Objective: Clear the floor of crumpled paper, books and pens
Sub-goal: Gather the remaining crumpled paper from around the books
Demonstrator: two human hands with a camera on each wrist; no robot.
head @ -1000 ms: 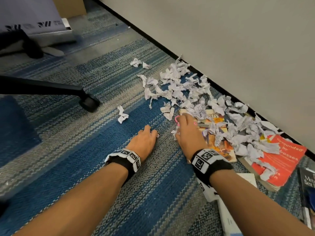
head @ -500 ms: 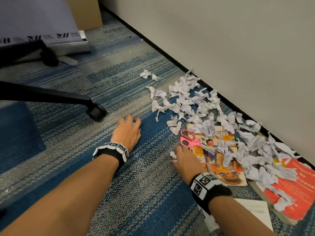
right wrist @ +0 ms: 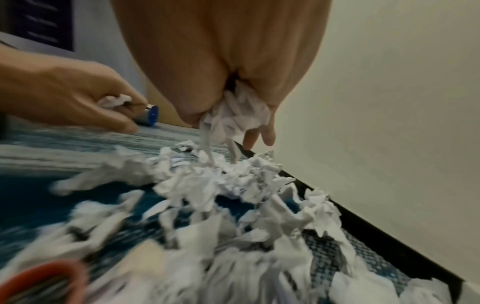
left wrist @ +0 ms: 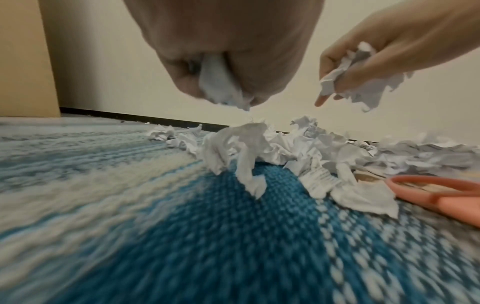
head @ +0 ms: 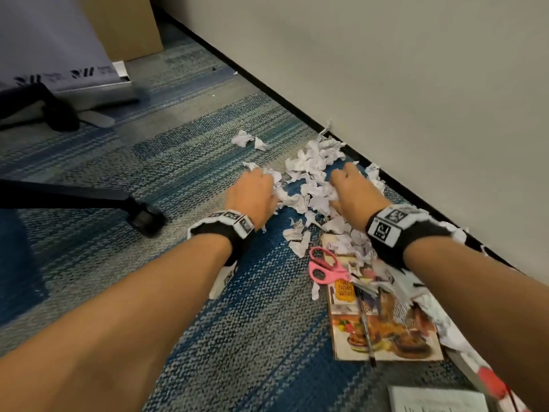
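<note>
Beside baseboard (head: 395, 185), both hands grip crumpled paper (head: 312, 200).

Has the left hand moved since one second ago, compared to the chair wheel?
Yes. The left hand has gone forward, past the chair wheel, into the crumpled paper nearer the wall, and now grips some.

White crumpled paper (head: 312, 185) (torn scraps), cookbook (head: 383, 322) flat

Light: soft, even, indoor; no glare.
Shadows: faint, under the chair leg (head: 74, 197) at left.
Blur: smeared carpet (left wrist: 182, 246) in lower left-wrist view; paper scraps (right wrist: 182, 257) streaked in lower right-wrist view.
Distortion: wall line bent toward frame edges.
Head view: mostly sharp, lower right corner soft.
</note>
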